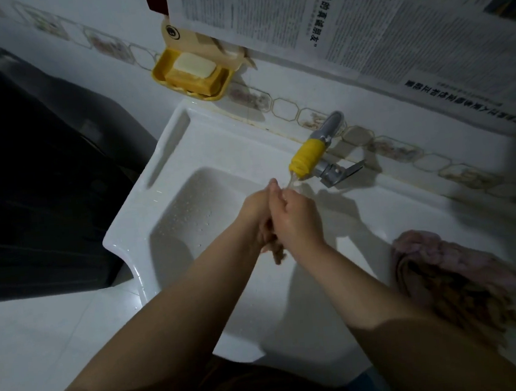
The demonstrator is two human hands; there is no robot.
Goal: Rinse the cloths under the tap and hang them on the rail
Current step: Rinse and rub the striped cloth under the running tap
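Observation:
Over the white sink (145,205), my left hand (256,209) and my right hand (296,220) press together around a small brownish cloth (277,251). Its lower end hangs out below my palms. Both hands sit right under the tap (309,155), whose spout is wrapped in yellow. A thin stream of water runs from the spout onto my fingers. A pile of pink and brown cloths (451,275) lies on the sink's right ledge. No rail is in view.
A yellow soap dish (162,74) holding two soap bars hangs on the tiled wall at the back left. Newspaper sheets (391,18) cover the wall above the tap. A dark appliance (36,171) stands to the left of the sink.

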